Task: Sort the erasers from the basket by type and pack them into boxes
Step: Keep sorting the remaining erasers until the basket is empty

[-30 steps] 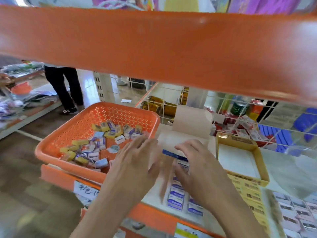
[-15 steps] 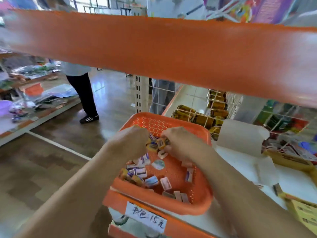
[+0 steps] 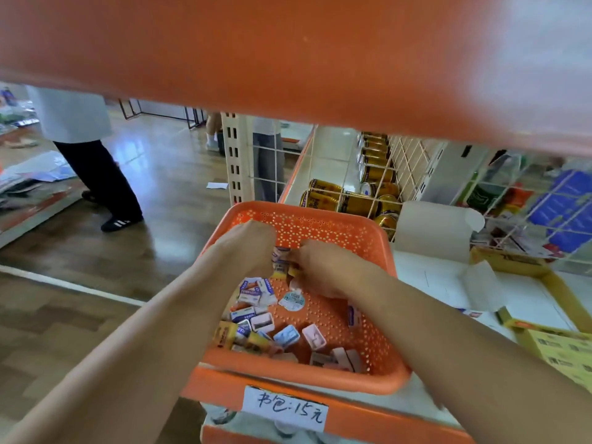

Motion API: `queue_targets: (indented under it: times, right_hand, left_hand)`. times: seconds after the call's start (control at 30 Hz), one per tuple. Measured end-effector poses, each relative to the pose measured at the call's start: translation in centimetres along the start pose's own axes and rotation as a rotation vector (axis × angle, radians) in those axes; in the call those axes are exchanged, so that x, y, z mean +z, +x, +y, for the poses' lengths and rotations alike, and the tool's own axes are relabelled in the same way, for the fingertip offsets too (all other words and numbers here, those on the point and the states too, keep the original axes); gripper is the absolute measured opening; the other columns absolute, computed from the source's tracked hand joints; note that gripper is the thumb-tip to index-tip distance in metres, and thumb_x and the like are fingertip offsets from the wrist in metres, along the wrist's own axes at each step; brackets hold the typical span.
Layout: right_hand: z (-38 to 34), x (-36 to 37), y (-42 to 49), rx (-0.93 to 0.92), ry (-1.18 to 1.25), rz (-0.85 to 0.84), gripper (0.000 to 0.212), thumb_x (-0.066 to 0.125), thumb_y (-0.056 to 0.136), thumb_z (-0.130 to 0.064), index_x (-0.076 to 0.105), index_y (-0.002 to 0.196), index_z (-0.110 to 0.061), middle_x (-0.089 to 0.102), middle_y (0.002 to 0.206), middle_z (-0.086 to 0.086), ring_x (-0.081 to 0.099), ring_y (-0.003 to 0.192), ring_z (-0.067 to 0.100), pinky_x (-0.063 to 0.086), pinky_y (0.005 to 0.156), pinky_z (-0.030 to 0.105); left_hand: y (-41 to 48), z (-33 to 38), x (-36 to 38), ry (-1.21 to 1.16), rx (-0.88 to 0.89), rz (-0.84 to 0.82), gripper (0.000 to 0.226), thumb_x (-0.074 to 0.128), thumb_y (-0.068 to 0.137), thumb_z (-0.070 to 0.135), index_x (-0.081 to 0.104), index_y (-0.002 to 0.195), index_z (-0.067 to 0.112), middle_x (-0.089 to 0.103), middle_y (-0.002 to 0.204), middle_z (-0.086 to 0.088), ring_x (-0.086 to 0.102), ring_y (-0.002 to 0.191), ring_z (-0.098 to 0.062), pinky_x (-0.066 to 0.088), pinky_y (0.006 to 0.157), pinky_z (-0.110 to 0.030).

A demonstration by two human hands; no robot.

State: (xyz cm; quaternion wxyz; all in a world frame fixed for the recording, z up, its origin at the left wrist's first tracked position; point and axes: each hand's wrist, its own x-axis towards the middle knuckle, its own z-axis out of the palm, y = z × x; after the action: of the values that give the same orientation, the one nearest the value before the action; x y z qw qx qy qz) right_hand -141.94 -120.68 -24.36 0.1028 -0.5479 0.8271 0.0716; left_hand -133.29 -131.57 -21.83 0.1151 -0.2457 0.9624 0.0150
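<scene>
An orange perforated basket stands on the shelf edge with several small wrapped erasers loose inside, white, purple, yellow and pink. Both my hands reach into its far half. My left hand is curled with a white and purple eraser at its fingertips. My right hand pinches a yellow eraser right beside it. An open white box lies to the right of the basket, and a yellow box sits beyond it.
An orange shelf board hangs low overhead. Gold cans lie behind a wire divider at the back. A handwritten price label is stuck below the basket. A person stands in the aisle to the left.
My hands left the white box on the right and moved into the basket. My view swung left with them. Both hands now close on erasers at the basket's far side.
</scene>
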Motion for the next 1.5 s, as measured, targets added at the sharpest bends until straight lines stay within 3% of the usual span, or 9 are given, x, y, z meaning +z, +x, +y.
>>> queue_targets:
  times: [0.13,0.4,0.57,0.63,0.7,0.8,1.1,1.2,1.5]
  right_hand:
    - [-0.3,-1.1,-0.9,0.018,0.103,0.034,0.034,0.062,0.088,-0.021,0.061,0.122,-0.023,0.061,0.117,0.005,0.059,0.103,0.026,0.049,0.084,0.032]
    - [1.3,-2.5,-8.9,0.154,0.75,0.537,0.015,0.064,0.086,-0.015,0.068,0.093,-0.028,0.064,0.097,-0.011,0.057,0.074,-0.001,0.041,0.057,0.011]
    - [3.7,-0.6,-15.5,0.185,1.185,0.635,0.032,0.069,0.076,0.004,0.072,0.083,-0.027,0.07,0.075,-0.005,0.06,0.063,0.014,0.056,0.064,0.043]
    - [5.0,0.4,-17.9,0.188,1.282,0.627,0.034,0.066,0.076,0.009,0.072,0.087,-0.023,0.07,0.073,0.004,0.057,0.059,0.015,0.053,0.063,0.038]
    - [6.0,1.3,-19.9,0.204,1.36,0.641,0.032,0.067,0.078,0.008,0.072,0.091,-0.02,0.068,0.08,0.02,0.057,0.061,0.022,0.05,0.061,0.035]
    - [7.5,2.9,-22.3,0.288,1.491,0.715,0.023,0.064,0.083,0.008,0.066,0.097,-0.01,0.068,0.069,0.011,0.058,0.054,0.022,0.049,0.051,0.029]
    - [12.4,6.6,-29.1,0.577,1.318,0.831,0.011,0.056,0.094,-0.019,0.067,0.098,-0.02,0.062,0.071,0.003,0.065,0.057,0.029,0.057,0.056,0.042]
    - [14.3,7.5,-30.8,0.61,1.18,0.755,0.021,0.068,0.087,-0.016,0.064,0.101,-0.03,0.058,0.072,-0.006,0.067,0.06,0.027,0.056,0.063,0.05]
    - [18.7,9.2,-34.4,0.644,0.879,0.441,0.024,0.075,0.075,-0.013,0.061,0.087,-0.028,0.058,0.081,-0.012,0.054,0.064,0.002,0.041,0.048,0.014]
  left_hand:
    - [-1.9,0.1,-0.9,-0.147,0.047,0.092,0.033,0.069,0.081,0.024,0.063,0.112,0.017,0.061,0.104,0.004,0.057,0.094,-0.014,0.045,0.069,-0.022]
    - [-8.5,3.1,-1.3,-0.736,0.267,0.343,0.015,0.075,0.079,0.033,0.066,0.09,0.03,0.056,0.051,0.021,0.051,0.045,0.006,0.035,0.041,-0.008]
    - [-9.8,7.2,-0.5,-0.95,0.368,0.313,0.021,0.078,0.072,0.035,0.068,0.091,0.04,0.066,0.079,0.024,0.06,0.062,0.002,0.054,0.064,-0.017]
    - [-9.9,9.3,-0.1,-1.009,0.405,0.26,0.034,0.081,0.07,0.029,0.064,0.095,0.045,0.067,0.095,0.016,0.067,0.076,-0.006,0.058,0.076,-0.037]
    - [-9.9,11.6,0.3,-1.039,0.447,0.204,0.038,0.08,0.07,0.024,0.064,0.096,0.046,0.066,0.096,0.015,0.068,0.081,-0.006,0.058,0.078,-0.041]
    - [-9.9,15.2,0.8,-1.033,0.51,0.15,0.039,0.075,0.075,0.016,0.065,0.095,0.048,0.067,0.094,0.013,0.068,0.08,-0.006,0.057,0.078,-0.04]
    - [-11.1,24.5,1.2,-1.041,0.592,0.143,0.016,0.068,0.086,0.022,0.066,0.079,0.037,0.066,0.083,0.011,0.064,0.072,-0.002,0.049,0.065,-0.02]
    - [-10.9,27.1,1.8,-1.089,0.556,0.072,0.016,0.07,0.077,0.026,0.062,0.084,0.037,0.064,0.088,0.008,0.066,0.075,-0.009,0.056,0.074,-0.039]
    - [-10.1,31.9,5.2,-1.01,0.452,-0.011,0.037,0.075,0.079,0.017,0.057,0.088,0.048,0.06,0.108,0.023,0.056,0.103,0.011,0.049,0.089,-0.016]
